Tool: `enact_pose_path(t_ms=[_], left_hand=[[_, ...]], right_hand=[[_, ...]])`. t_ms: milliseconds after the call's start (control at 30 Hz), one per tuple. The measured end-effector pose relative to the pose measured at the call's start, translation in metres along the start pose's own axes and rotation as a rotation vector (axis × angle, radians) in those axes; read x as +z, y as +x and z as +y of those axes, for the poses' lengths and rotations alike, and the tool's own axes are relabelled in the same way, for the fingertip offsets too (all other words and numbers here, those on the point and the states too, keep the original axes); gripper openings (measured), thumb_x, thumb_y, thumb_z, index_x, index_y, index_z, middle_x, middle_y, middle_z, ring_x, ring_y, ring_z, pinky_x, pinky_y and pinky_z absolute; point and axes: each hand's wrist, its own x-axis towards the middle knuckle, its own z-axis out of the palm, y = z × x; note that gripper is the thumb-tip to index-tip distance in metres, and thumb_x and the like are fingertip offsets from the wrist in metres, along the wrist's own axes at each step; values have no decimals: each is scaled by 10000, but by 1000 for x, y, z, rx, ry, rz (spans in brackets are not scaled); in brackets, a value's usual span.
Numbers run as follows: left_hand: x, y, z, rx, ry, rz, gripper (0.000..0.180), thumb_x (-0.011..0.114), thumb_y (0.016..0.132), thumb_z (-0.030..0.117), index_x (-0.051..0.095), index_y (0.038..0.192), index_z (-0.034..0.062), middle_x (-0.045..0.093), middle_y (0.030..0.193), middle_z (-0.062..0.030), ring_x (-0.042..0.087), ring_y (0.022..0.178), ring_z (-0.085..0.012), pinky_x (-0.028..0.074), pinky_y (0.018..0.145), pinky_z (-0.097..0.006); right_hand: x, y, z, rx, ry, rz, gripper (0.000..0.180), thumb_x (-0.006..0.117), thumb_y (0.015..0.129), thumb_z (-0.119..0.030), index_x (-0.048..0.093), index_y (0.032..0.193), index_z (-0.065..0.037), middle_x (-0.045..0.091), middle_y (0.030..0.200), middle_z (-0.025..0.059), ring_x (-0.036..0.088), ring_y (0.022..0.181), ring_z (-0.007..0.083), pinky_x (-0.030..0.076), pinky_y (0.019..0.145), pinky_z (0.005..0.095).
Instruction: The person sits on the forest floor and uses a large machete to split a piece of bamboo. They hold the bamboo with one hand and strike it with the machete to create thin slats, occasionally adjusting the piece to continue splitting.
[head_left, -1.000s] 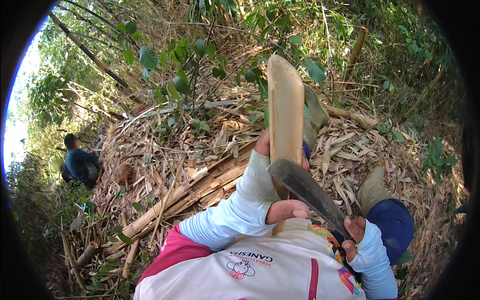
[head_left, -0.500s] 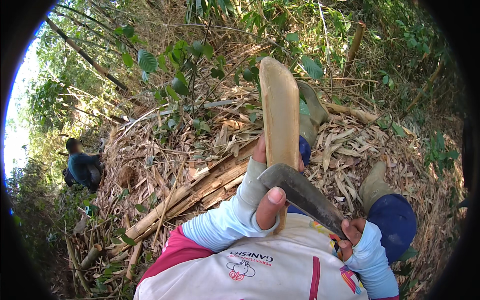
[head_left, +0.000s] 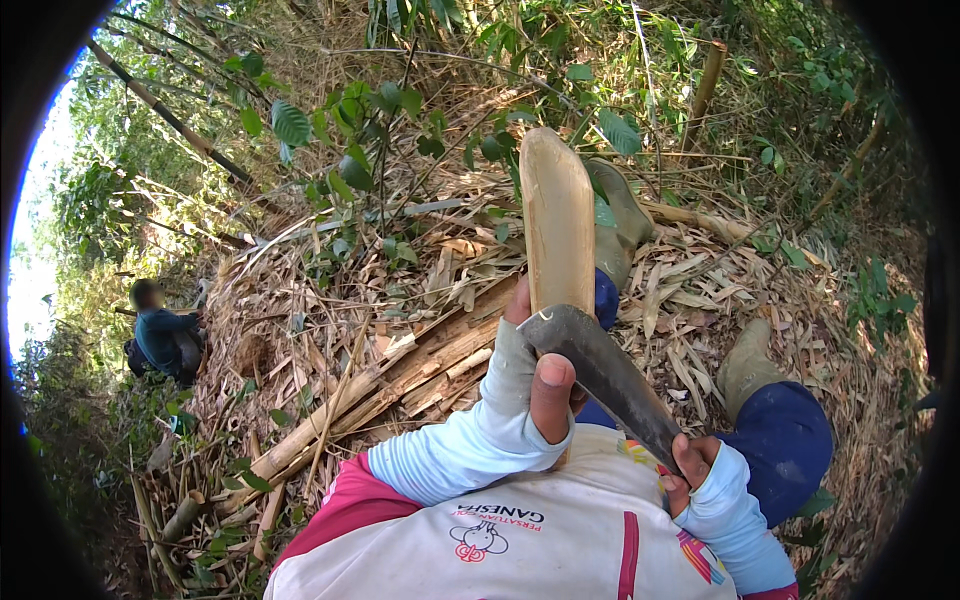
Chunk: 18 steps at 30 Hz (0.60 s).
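My left hand (head_left: pixel 550 392) is wrapped round a long pale wooden slat (head_left: pixel 556 220) with a rounded far end, held upright in front of my body. Its thumb sticks up beside the blade, and the other fingers are mostly hidden behind the wood. A dark machete (head_left: pixel 610 372) lies slantwise across the slat, its broad tip end against the wood. A thin pale curl shows at the blade's edge. Fingers of my right hand (head_left: pixel 692 470) are closed round the machete's near end at the lower right; its handle is hidden.
Split lengths of wood (head_left: pixel 380 385) lie to the left on ground covered with dry leaves and chips (head_left: pixel 680 290). My boots (head_left: pixel 750 365) rest on this litter. Leafy stems (head_left: pixel 360 150) stand ahead. At the far left a person (head_left: pixel 165 335) sits low.
The machete's tip end has moved a little farther away along the slat. The slat has come slightly nearer to me, and my left thumb has shifted up with the blade.
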Motion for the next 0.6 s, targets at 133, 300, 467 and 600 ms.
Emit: enact_pose_path(t_ms=[133, 300, 467, 600], left_hand=[[-2, -1, -10, -56, -83, -21, 753, 610, 887, 509, 258, 1374, 56, 534, 1003, -46, 495, 737, -69, 428, 622, -220], [2, 1, -5, -68, -71, -26, 770, 657, 865, 428, 237, 1391, 55, 529, 994, -57, 509, 764, -88, 445, 659, -228], [-8, 7, 9, -5, -27, -35, 835, 633, 817, 242, 145, 1462, 37, 483, 1121, -106, 503, 950, -150, 447, 815, -279], [-10, 4, 13, -32, 33, -16, 869, 671, 767, 297, 163, 1429, 54, 449, 1187, -172, 565, 921, -205, 516, 755, -302]], right_hand=[[8, -1, 2, 0, -8, 39, 763, 722, 745, -130, 423, 1442, -211, 579, 718, 137, 557, 503, 278, 447, 438, 372], [3, 2, -1, 1, 7, -11, 709, 677, 774, -100, 425, 1433, -171, 579, 748, 140, 550, 539, 282, 448, 470, 374], [-3, -2, -1, 0, 35, -79, 635, 663, 789, -107, 464, 1391, -137, 575, 745, 135, 542, 544, 284, 445, 478, 376], [-3, -3, -1, -3, 33, -81, 573, 669, 785, -117, 508, 1335, -108, 571, 742, 131, 543, 550, 281, 445, 483, 376]])
